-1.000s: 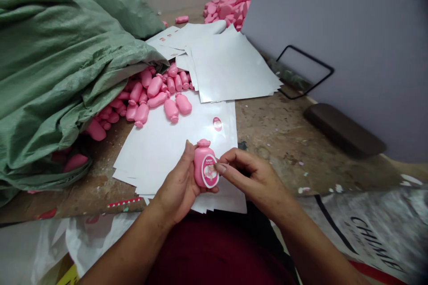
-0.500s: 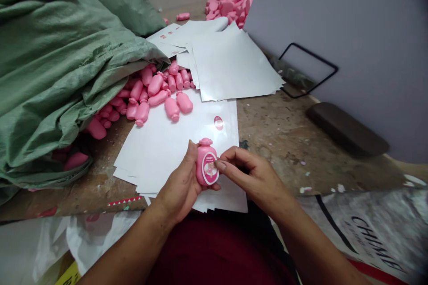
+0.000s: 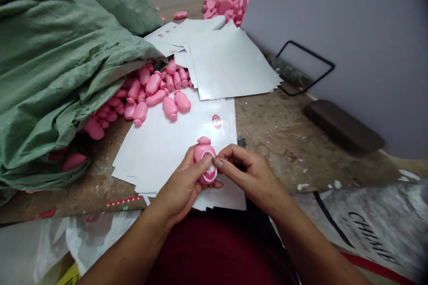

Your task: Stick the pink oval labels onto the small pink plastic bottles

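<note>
A small pink bottle [image 3: 203, 151] with an oval sticker on its front sits upright in my left hand [image 3: 180, 189], fingers wrapped round it and the thumb pressed across the sticker. My right hand [image 3: 252, 178] is curled, its fingertips pinched against the sticker's right edge. Both hands hover over a stack of white sheets [image 3: 160, 142], which bears one oval pink sticker [image 3: 216, 121].
Several plain pink bottles [image 3: 157, 91] spill from a green woven sack [image 3: 56, 67] at left. More white sheets [image 3: 227, 64] lie behind, with a pink bottle pile [image 3: 230, 0] at the back. A grey panel [image 3: 351, 40], a dark block [image 3: 343, 127] and a printed sack [image 3: 368, 231] are at right.
My left thumb has moved from the bottle's side onto the sticker, covering most of it. The right fingertips stay at the sticker's edge.
</note>
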`<state>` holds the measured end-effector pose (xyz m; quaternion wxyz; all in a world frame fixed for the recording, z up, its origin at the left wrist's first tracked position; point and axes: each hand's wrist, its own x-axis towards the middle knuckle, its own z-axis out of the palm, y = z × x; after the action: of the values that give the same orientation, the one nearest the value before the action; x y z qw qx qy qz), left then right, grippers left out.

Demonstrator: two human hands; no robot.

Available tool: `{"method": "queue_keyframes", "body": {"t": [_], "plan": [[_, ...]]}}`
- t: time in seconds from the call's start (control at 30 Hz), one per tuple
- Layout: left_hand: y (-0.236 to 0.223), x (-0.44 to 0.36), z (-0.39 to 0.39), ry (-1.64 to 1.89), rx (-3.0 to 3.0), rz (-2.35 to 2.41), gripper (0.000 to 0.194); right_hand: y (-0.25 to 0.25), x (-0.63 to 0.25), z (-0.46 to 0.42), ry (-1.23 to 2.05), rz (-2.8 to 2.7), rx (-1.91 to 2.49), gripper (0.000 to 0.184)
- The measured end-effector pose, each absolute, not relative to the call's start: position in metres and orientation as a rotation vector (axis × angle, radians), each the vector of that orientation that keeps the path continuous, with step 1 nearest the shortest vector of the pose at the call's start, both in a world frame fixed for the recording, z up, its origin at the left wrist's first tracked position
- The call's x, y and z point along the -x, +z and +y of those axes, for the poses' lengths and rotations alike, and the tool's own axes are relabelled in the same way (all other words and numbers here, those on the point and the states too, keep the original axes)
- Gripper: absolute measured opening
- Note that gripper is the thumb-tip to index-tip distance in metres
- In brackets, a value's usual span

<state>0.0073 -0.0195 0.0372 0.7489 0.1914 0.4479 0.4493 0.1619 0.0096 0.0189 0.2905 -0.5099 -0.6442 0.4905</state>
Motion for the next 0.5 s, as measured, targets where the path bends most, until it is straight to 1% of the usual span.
{"method": "queue_keyframes", "body": {"t": [0.13,0.2,0.27,0.33,0.4,0.5], "plan": [[0.037,-0.007,-0.02,0.972,-0.455,1.025,0.034,0.018,-0.171,0.009,0.925,-1.86,1.425,0.021],[0.036,-0.006,-0.021,0.963,-0.472,1.034,0.035,0.018,-0.175,0.009,0.836,-1.825,1.483,0.021],[0.034,-0.006,-0.023,0.939,-0.503,1.02,0.037,0.017,-0.177,0.01,0.897,-1.744,1.493,0.021],[0.033,-0.005,-0.025,0.908,-0.553,0.988,0.041,0.017,-0.173,0.012,1.02,-1.675,1.46,0.026],[0.032,-0.005,-0.027,0.871,-0.596,0.965,0.049,0.016,-0.167,0.015,1.173,-1.612,1.392,0.031],[0.033,-0.003,-0.029,0.807,-0.592,0.966,0.062,0.012,-0.161,0.021,1.34,-1.462,1.263,0.028]]}}
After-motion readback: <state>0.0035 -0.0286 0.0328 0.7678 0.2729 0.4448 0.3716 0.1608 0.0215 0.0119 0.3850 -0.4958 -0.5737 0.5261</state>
